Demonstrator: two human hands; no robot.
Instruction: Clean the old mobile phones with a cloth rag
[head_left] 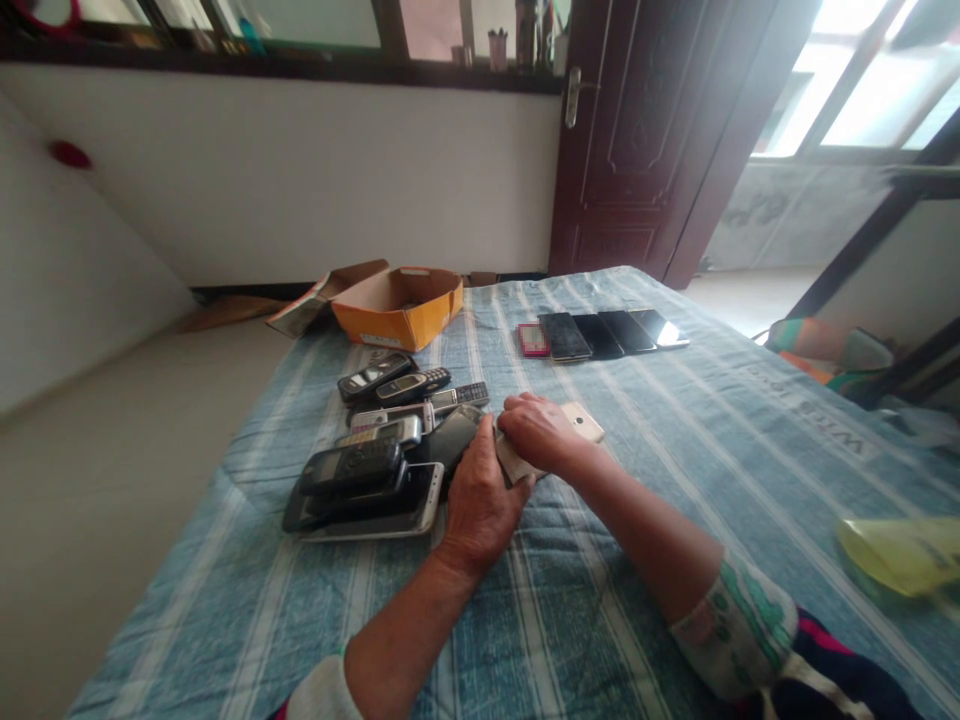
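Observation:
My left hand point(480, 495) lies knuckles up on the blue striped cloth point(645, 470), its fingers curled round a dark phone point(452, 437) at the edge of the pile. My right hand point(541, 430) is closed over a white phone point(583, 420) and presses a pale cloth or cover point(514, 466) against it. Just left of both hands sits a pile of old mobile phones point(375, 470), keypad handsets on top of flat ones.
A row of dark smartphones point(600, 335) with a small red one point(533, 339) lies farther back. An open orange cardboard box point(397, 305) stands at the far left edge. A yellow-green plastic item point(904, 553) sits at right. A dark door point(660, 130) stands behind.

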